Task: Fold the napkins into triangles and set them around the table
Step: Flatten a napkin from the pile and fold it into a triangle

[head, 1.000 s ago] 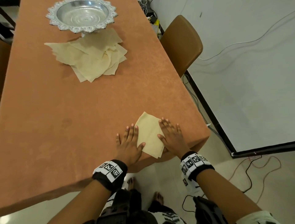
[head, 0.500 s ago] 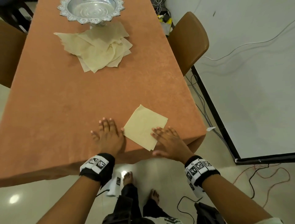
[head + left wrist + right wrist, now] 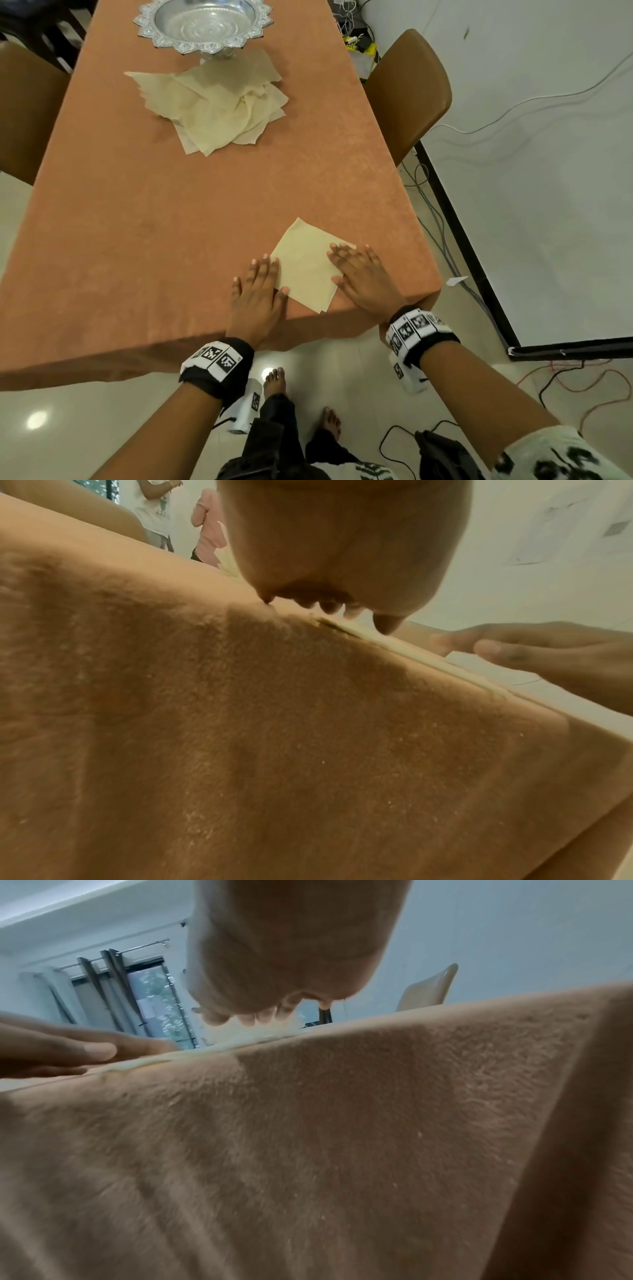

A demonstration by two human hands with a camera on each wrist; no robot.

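Note:
A pale yellow square napkin (image 3: 305, 265) lies flat near the front right corner of the orange table (image 3: 171, 222). My left hand (image 3: 260, 284) lies flat at the napkin's left edge, fingers straight, thumb on the cloth. My right hand (image 3: 356, 267) presses flat on its right corner. In the left wrist view the napkin edge (image 3: 411, 653) shows as a thin pale line under my left hand (image 3: 329, 607). The right wrist view shows my right hand (image 3: 260, 1015) on the napkin (image 3: 219, 1047). A loose heap of napkins (image 3: 219, 102) lies farther back.
A silver scalloped bowl (image 3: 203, 24) stands behind the heap. Brown chairs stand at the right (image 3: 407, 92) and the left (image 3: 24, 109) of the table. Cables (image 3: 582, 377) run over the floor at the right. The table's front edge is close to my wrists.
My left hand left the napkin's side half a second ago and has come back onto its left edge. My right hand slid up onto the right corner. The napkin lies spread flat.

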